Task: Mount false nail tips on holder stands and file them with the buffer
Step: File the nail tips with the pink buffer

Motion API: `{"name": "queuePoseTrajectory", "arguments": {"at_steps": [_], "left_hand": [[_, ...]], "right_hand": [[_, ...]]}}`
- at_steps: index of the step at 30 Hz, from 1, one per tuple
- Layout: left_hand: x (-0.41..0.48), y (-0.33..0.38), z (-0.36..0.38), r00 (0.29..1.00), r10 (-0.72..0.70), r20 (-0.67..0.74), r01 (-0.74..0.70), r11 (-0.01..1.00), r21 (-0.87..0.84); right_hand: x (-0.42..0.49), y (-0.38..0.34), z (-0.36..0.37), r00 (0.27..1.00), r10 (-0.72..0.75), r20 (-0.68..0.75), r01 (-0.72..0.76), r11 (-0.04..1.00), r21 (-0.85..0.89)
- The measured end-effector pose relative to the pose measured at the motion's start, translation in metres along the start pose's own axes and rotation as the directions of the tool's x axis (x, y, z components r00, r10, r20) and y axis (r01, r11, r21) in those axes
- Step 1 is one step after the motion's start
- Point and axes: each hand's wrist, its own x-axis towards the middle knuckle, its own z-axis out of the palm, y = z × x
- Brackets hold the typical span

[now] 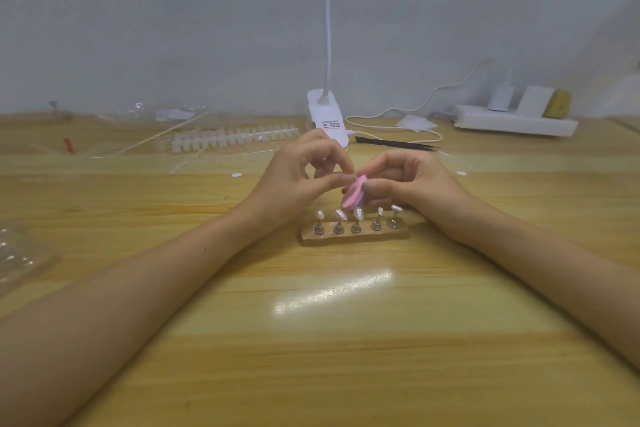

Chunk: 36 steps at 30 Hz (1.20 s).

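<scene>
Just above the stands (pixel 353 237), the right hand (pixel 415 184) pinches the buffer (pixel 353 197), likely light soft foam, by its edge, the left hand (pixel 298 177) seemingly likewise

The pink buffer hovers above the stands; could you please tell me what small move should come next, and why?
Probably lower the buffer onto the middle nail tip and start filing: all five stands already carry tips, and the left hand and right hand hold the buffer just above it.

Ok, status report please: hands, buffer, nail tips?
Right hand pinches pink buffer. Left hand pinching at its top edge, contents unclear. Five nail tips mounted on stands, wooden base. Nothing blocking them.
</scene>
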Motion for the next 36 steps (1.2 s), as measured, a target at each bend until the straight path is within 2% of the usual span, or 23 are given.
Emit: {"name": "queuePoseTrajectory", "arguments": {"at_steps": [1, 5, 6, 8, 10, 12, 14, 17, 19, 21, 23, 26, 28, 30, 32, 34, 36], "left_hand": [[0.000, 0.000, 0.000, 1.000, -0.003, 0.000, 0.003, 1.000, -0.003], [-0.001, 0.001, 0.000, 0.999, -0.048, 0.006, 0.048, 0.998, -0.043], [-0.001, 0.002, 0.000, 0.998, -0.061, 0.007, 0.061, 0.997, -0.048], [-0.002, 0.003, -0.001, 0.996, -0.089, 0.008, 0.089, 0.994, -0.062], [-0.002, 0.006, -0.002, 0.994, -0.111, 0.023, 0.113, 0.990, -0.087], [-0.002, 0.007, -0.003, 0.991, -0.125, 0.044, 0.129, 0.985, -0.113], [-0.002, 0.008, -0.004, 0.989, -0.131, 0.069, 0.140, 0.979, -0.145], [-0.002, 0.006, -0.003, 0.987, -0.129, 0.100, 0.146, 0.971, -0.187], [-0.002, 0.005, -0.003, 0.987, -0.125, 0.105, 0.144, 0.970, -0.197], [-0.002, 0.004, -0.003, 0.986, -0.127, 0.113, 0.147, 0.970, -0.196], [-0.003, 0.005, -0.005, 0.983, -0.138, 0.122, 0.162, 0.963, -0.214], [-0.003, 0.013, -0.004, 0.979, -0.140, 0.151, 0.184, 0.924, -0.335], [-0.002, 0.021, -0.002, 0.978, -0.168, 0.124, 0.203, 0.900, -0.385], [-0.002, 0.028, -0.001, 0.980, -0.188, 0.067, 0.200, 0.923, -0.328], [-0.004, 0.035, 0.000, 0.981, -0.184, 0.063, 0.192, 0.966, -0.171], [-0.011, 0.039, 0.003, 0.974, -0.167, 0.154, 0.160, 0.986, 0.053], [-0.017, 0.044, 0.011, 0.958, -0.174, 0.227, 0.128, 0.971, 0.204]], "right_hand": [[0.000, -0.001, 0.000, 1.000, -0.002, -0.026, 0.002, 1.000, 0.020], [0.002, -0.004, -0.007, 0.956, 0.043, -0.290, 0.035, 0.965, 0.258], [0.002, -0.003, -0.009, 0.945, 0.045, -0.324, 0.043, 0.965, 0.260], [0.002, -0.002, -0.010, 0.946, 0.014, -0.323, 0.025, 0.993, 0.115], [0.000, -0.002, -0.009, 0.971, -0.003, -0.239, -0.028, 0.992, -0.126], [-0.001, -0.003, -0.006, 0.978, -0.015, -0.206, -0.062, 0.929, -0.364], [-0.003, -0.008, -0.003, 0.962, -0.147, -0.231, 0.005, 0.853, -0.521], [-0.006, -0.020, 0.003, 0.914, -0.381, -0.138, 0.270, 0.827, -0.493], [-0.009, -0.024, 0.010, 0.887, -0.461, -0.018, 0.376, 0.746, -0.550], [-0.011, -0.026, 0.016, 0.870, -0.491, 0.033, 0.408, 0.682, -0.606], [-0.013, -0.028, 0.019, 0.848, -0.530, 0.012, 0.415, 0.649, -0.637], [-0.013, -0.037, 0.020, 0.813, -0.583, -0.003, 0.429, 0.602, -0.673], [-0.013, -0.046, 0.018, 0.811, -0.584, -0.031, 0.412, 0.607, -0.680], [-0.014, -0.053, 0.013, 0.825, -0.559, -0.090, 0.376, 0.659, -0.652], [-0.017, -0.057, 0.006, 0.861, -0.482, -0.165, 0.307, 0.750, -0.586], [-0.022, -0.054, 0.002, 0.913, -0.349, -0.210, 0.206, 0.840, -0.502], [-0.032, -0.046, 0.001, 0.948, -0.230, -0.221, 0.114, 0.890, -0.441]]}}
